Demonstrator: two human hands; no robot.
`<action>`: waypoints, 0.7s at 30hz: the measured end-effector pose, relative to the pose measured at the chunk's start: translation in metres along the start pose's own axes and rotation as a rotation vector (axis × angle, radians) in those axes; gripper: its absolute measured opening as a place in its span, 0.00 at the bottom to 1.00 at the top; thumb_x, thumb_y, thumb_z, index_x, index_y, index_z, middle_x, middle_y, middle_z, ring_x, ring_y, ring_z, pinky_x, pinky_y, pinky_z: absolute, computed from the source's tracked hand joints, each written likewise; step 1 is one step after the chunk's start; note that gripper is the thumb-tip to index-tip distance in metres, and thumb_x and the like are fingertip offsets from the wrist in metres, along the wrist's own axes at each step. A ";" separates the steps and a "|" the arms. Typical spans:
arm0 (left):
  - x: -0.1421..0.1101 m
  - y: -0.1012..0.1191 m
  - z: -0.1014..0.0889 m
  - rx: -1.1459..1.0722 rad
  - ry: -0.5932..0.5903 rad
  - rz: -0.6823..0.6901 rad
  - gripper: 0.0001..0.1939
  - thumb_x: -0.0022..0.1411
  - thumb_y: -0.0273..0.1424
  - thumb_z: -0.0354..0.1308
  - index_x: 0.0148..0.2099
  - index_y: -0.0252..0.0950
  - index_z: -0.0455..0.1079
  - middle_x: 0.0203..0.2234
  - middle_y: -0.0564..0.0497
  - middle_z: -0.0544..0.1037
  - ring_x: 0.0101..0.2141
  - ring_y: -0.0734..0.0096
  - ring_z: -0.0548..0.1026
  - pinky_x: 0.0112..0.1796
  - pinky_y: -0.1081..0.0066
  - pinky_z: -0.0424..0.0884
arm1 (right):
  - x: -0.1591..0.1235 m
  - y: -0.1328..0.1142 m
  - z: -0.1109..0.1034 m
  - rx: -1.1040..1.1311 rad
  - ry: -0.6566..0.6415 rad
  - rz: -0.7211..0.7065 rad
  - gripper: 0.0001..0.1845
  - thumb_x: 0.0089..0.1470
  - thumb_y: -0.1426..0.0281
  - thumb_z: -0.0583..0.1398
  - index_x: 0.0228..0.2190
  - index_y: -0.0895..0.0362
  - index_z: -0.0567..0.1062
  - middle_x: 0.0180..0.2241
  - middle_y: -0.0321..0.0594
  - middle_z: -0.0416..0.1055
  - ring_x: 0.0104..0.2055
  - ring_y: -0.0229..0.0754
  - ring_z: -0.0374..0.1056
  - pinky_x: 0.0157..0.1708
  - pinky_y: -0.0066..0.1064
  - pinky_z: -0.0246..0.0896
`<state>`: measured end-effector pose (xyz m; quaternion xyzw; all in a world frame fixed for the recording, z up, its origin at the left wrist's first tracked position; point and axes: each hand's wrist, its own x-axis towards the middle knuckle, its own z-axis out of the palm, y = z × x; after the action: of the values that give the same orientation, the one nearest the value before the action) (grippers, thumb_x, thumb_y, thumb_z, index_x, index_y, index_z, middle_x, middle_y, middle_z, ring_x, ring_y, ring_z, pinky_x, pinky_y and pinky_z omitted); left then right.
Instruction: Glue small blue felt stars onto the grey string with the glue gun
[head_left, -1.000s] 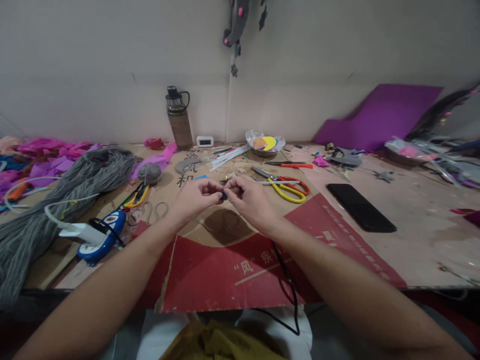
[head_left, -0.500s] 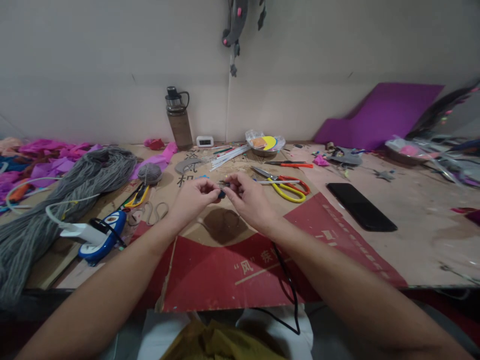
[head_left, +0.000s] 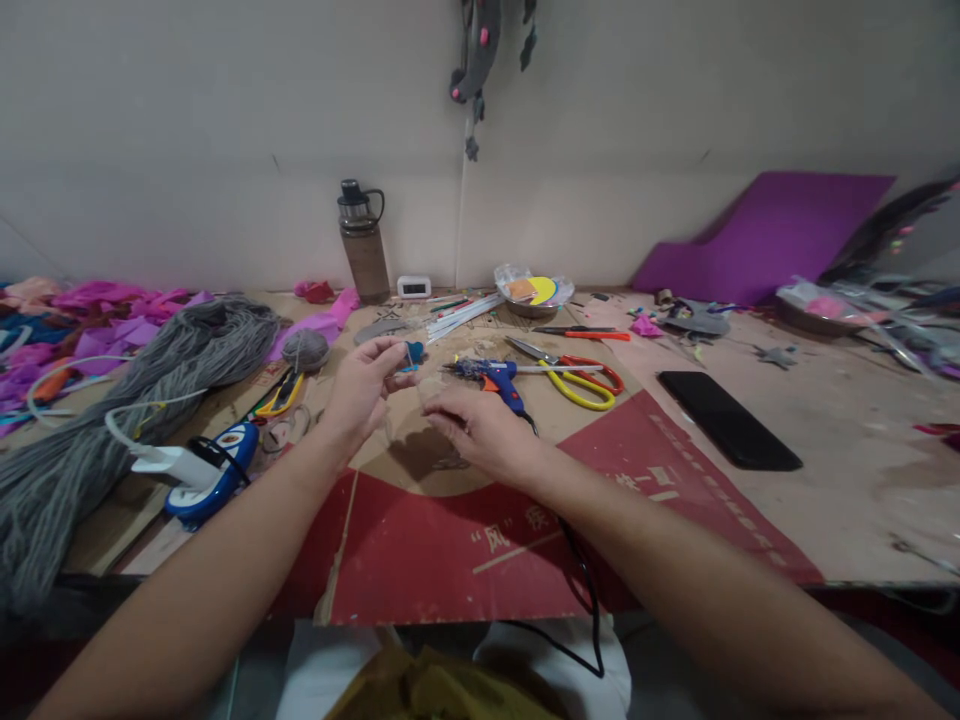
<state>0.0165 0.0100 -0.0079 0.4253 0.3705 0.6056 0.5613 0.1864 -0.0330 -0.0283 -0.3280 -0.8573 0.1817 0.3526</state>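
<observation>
Blue piece in hand, glue gun lying by

Left hand (head_left: pixel 367 385): thumb and forefinger closed in a pinch on a small blue piece (head_left: pixel 414 352), held over the brown part of the cardboard (head_left: pixel 442 560). Piece too small to read in detail; cannot say whether glue is on it.

Right hand (head_left: pixel 480 425): apart from the left, fingers half bent and tips close together. Nothing seen in them; a thin thread would not show, so cannot tell whether they hold anything.

Glue gun (head_left: pixel 506 380): on its side just beyond the right hand, white stick in the back, cord running off the handle. Touching the knuckles or not, unclear.

Progress, as judged: the blue piece is loose, joined to nothing visible, so work on it looks unfinished. Spare white sticks (head_left: pixel 465 318) lie in a bunch farther back. Scissors (head_left: pixel 577 385) rest beside the gun, out of both hands. On the wall, a grey crescent (head_left: pixel 487 45) with pink dots and small stars hangs, apparently complete; a grey star (head_left: pixel 776 357) lies loose at right. How many pieces are left, cannot tell.
</observation>
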 end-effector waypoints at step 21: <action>0.010 0.007 -0.012 -0.186 0.047 0.001 0.08 0.46 0.26 0.68 0.30 0.33 0.72 0.19 0.57 0.68 0.19 0.84 0.63 0.16 0.83 0.55 | -0.006 0.058 -0.029 -0.532 -0.095 0.850 0.17 0.56 0.70 0.53 0.45 0.66 0.69 0.39 0.59 0.76 0.40 0.54 0.75 0.34 0.35 0.63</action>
<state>0.0032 0.0194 -0.0051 0.3571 0.3254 0.6477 0.5891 0.2352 0.0066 -0.0428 -0.7182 -0.6795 0.0991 0.1123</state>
